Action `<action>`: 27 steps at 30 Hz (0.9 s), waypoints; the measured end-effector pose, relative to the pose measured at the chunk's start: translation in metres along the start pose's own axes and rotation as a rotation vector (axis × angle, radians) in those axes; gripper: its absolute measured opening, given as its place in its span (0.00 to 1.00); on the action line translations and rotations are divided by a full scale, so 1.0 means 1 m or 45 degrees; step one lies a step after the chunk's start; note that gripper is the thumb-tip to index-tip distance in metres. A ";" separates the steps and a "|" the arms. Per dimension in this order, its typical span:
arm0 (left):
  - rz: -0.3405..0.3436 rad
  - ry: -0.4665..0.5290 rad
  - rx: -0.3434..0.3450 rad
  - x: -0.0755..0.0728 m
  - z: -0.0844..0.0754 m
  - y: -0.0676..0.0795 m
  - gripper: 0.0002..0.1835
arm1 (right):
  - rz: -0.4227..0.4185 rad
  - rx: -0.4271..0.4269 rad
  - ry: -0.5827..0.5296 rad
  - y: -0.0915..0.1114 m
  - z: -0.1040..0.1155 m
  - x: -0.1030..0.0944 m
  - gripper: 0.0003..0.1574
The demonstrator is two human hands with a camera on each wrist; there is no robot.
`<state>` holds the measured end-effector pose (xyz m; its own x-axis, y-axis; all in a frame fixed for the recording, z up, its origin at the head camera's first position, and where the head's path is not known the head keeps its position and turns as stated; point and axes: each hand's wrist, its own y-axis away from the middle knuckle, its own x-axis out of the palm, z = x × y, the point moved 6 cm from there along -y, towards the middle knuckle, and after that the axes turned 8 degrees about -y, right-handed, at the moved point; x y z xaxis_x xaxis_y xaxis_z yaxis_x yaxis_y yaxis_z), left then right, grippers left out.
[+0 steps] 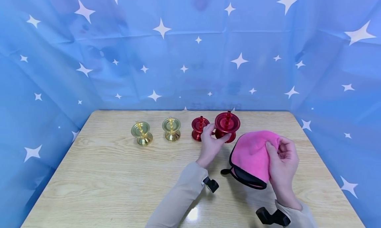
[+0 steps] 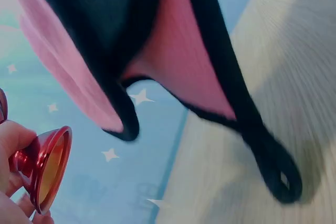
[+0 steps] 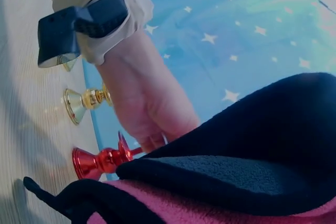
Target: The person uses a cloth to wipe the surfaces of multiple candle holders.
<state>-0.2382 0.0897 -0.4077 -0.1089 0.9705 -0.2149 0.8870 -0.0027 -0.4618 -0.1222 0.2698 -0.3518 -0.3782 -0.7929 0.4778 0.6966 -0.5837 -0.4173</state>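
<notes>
My left hand (image 1: 210, 142) grips a red metal candle holder (image 1: 227, 121) by its stem, raised off the table. In the left wrist view, the hollow underside of the held candle holder (image 2: 46, 166) shows. Just to the right, my right hand (image 1: 284, 165) pinches the upper right of a pink cloth (image 1: 254, 153) with black edging and a small loop. The cloth hangs in the air with its dark grey inner side showing in the right wrist view. Behind my left fingertips another red candle holder (image 1: 196, 136) stands upright, partly covered.
Two gold candle holders stand upright at the left, one nearer the middle (image 1: 172, 135) and one farther left (image 1: 145, 140). All are near the back of the wooden table (image 1: 104, 181). A blue curtain with white stars (image 1: 178, 56) encloses the back and sides.
</notes>
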 end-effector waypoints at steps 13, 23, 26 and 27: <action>-0.007 -0.161 -0.040 0.027 0.025 -0.001 0.14 | -0.013 -0.049 0.044 -0.001 0.014 -0.012 0.12; 0.019 -0.196 -0.126 0.042 0.046 0.003 0.15 | 0.008 -0.056 -0.016 0.002 0.015 -0.013 0.12; 0.040 -0.226 -0.147 0.046 0.051 0.003 0.14 | 0.008 -0.054 -0.015 0.002 0.015 -0.014 0.12; 0.048 -0.238 -0.154 0.047 0.052 0.004 0.15 | 0.008 -0.051 -0.017 0.002 0.015 -0.014 0.12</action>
<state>-0.2635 0.1232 -0.4644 -0.1461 0.9087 -0.3911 0.9381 0.0018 -0.3463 -0.1061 0.2827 -0.3476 -0.3654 -0.7942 0.4856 0.6736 -0.5856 -0.4510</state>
